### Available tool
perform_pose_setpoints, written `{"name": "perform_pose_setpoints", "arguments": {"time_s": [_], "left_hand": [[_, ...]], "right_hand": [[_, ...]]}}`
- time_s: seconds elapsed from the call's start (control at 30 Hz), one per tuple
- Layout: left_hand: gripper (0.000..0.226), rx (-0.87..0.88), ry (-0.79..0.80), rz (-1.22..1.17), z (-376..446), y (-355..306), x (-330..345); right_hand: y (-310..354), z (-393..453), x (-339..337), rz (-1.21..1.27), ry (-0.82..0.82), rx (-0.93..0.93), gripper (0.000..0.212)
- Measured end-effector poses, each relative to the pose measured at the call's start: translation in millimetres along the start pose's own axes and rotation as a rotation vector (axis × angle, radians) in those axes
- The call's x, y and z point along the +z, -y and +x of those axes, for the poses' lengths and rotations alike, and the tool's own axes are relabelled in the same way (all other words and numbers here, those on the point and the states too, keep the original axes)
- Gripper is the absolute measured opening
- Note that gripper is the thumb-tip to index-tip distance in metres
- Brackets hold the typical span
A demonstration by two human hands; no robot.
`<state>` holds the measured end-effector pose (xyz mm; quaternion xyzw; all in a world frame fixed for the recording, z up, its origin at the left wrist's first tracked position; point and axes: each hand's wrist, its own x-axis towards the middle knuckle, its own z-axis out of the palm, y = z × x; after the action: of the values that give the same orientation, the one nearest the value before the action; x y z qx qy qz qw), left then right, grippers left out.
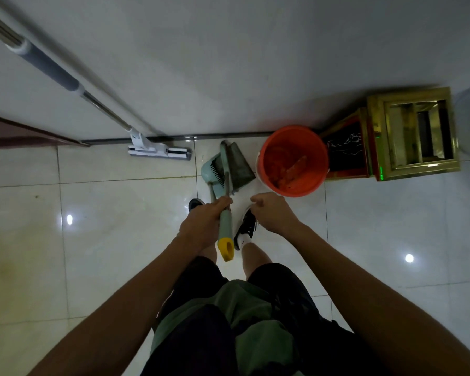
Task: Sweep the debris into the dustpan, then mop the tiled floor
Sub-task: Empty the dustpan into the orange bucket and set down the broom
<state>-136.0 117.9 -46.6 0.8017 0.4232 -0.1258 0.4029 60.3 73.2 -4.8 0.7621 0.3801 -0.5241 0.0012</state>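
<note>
My left hand (205,221) grips a pale green broom handle (225,229) with a yellow end cap. Its grey bristle head (238,166) stands on the floor beside a light green dustpan (213,172) near the wall. A thinner dustpan handle runs up to my left hand as well. My right hand (273,213) hovers just right of the handle, fingers loosely curled, holding nothing. A flat mop (158,151) with a grey and steel pole leans against the wall at the left.
An orange bucket (320,158) stands to the right of the broom. A gold-framed bin (413,134) is against the wall further right. A dark door edge (25,134) is at the left. My feet in black shoes stand under my hands on the glossy tiles.
</note>
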Motion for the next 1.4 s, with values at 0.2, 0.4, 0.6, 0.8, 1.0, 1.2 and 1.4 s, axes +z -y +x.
{"name": "perform_pose_setpoints", "arguments": {"time_s": [0.2, 0.4, 0.6, 0.8, 1.0, 1.2, 1.4], "left_hand": [[0.059, -0.164, -0.183, -0.077, 19.6, -6.6, -9.0], [0.045, -0.319, -0.354, -0.427, 39.0, -2.9, -16.6], [0.035, -0.284, -0.455, -0.378, 54.5, -9.9, -18.6], [0.024, -0.344, -0.535, -0.489, 62.4, -11.0, -16.5], [0.042, -0.354, -0.469, -0.508, 64.4, -14.6, -12.8], [0.030, -0.364, -0.401, -0.359, 54.8, -13.0, -18.7], [0.034, -0.333, -0.438, -0.340, 31.7, -9.8, -30.2]], "right_hand": [[3.4, 3.9, -10.4, 0.004, -0.044, 0.005, 0.039], [3.1, 5.0, -12.6, -0.011, -0.047, -0.009, 0.040], [3.3, 16.7, -9.0, -0.032, -0.032, 0.009, 0.040], [4.3, 20.8, -14.3, -0.022, -0.087, 0.009, 0.036], [5.6, 17.9, -24.4, 0.028, -0.108, -0.027, 0.034], [13.7, 16.7, -43.4, -0.011, -0.105, -0.065, 0.028], [33.0, 16.7, -64.7, -0.126, -0.138, -0.150, 0.023]]}}
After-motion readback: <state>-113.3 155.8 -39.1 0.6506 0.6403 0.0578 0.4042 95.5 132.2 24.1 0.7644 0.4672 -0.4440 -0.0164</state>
